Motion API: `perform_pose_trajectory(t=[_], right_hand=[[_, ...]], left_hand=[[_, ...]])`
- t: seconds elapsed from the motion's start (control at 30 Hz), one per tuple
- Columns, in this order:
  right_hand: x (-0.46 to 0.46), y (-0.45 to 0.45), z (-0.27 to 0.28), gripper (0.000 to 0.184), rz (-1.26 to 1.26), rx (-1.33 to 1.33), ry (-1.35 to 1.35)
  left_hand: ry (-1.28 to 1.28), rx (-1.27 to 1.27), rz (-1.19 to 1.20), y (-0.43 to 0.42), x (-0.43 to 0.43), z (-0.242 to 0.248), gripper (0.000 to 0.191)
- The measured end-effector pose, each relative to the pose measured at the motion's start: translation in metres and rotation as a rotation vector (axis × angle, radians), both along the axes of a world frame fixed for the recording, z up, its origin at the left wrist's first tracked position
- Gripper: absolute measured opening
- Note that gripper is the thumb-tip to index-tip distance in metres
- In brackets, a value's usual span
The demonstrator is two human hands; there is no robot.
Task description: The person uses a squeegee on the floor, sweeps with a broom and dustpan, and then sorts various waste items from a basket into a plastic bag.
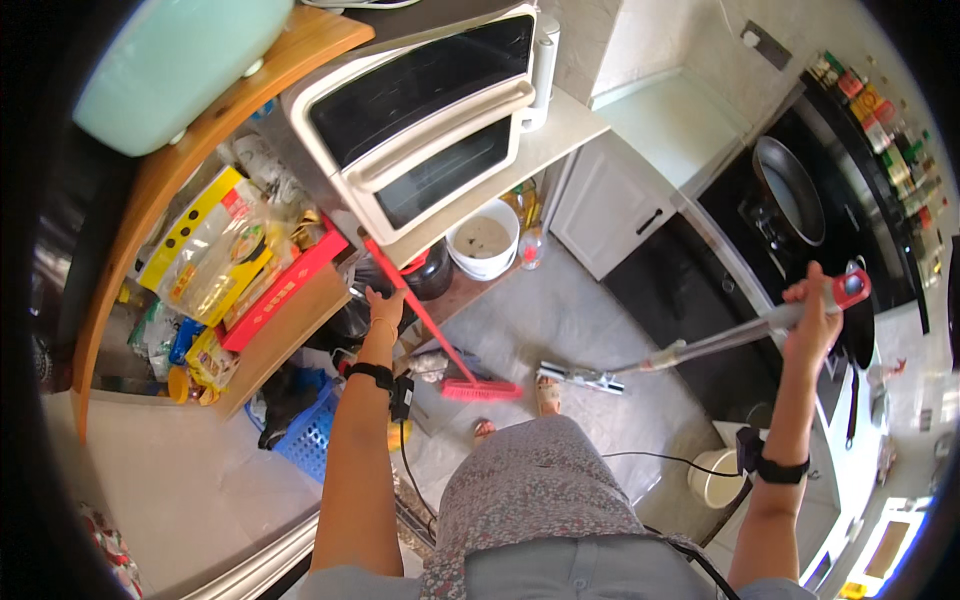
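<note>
My right hand (811, 319) grips the grey handle of a mop (701, 349) near its red end, at the right. The mop slants down to the left, and its flat metal head (581, 376) rests on the floor by one of my sandals (548, 396). My left hand (386, 309) reaches forward with fingers apart, at the red stick of a broom (437, 330). Whether the fingers touch the stick is hard to tell. The broom leans toward the counter edge, its red bristle head (481, 390) down on the floor.
Beyond the broom, a white bucket (484, 236) of cloudy liquid stands on a low shelf under a white oven (427, 112). Left are a packed shelf with a red box (285, 289) and a blue basket (304, 435). A frying pan (789, 191) sits on the stove; a cream bucket (716, 478) stands right.
</note>
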State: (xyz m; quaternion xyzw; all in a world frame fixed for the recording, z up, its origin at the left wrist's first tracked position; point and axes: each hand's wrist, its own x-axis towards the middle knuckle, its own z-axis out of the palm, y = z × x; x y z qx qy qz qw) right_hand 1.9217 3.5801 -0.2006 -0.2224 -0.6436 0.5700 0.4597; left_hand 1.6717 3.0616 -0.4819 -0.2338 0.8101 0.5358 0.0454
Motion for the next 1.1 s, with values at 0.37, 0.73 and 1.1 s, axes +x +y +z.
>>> perform_pose_trajectory(t=[0.37,0.73,1.1], right_hand=[[-0.309,0.121,-0.052,0.027,0.25,0.002,-0.287],[-0.397,0.134,-0.171,0.07,0.245,0.278,-0.468],[-0.108,-0.185,-0.22,0.058,1.649,-0.026,-0.495]], left_hand=[[0.231,-0.322,0.207,0.036,-0.055,-0.071,0.061],[0.32,-0.129,0.604,0.066,0.047,-0.069,0.023],[0.279,-0.132,0.022,0.239,0.19,-0.003,0.018]])
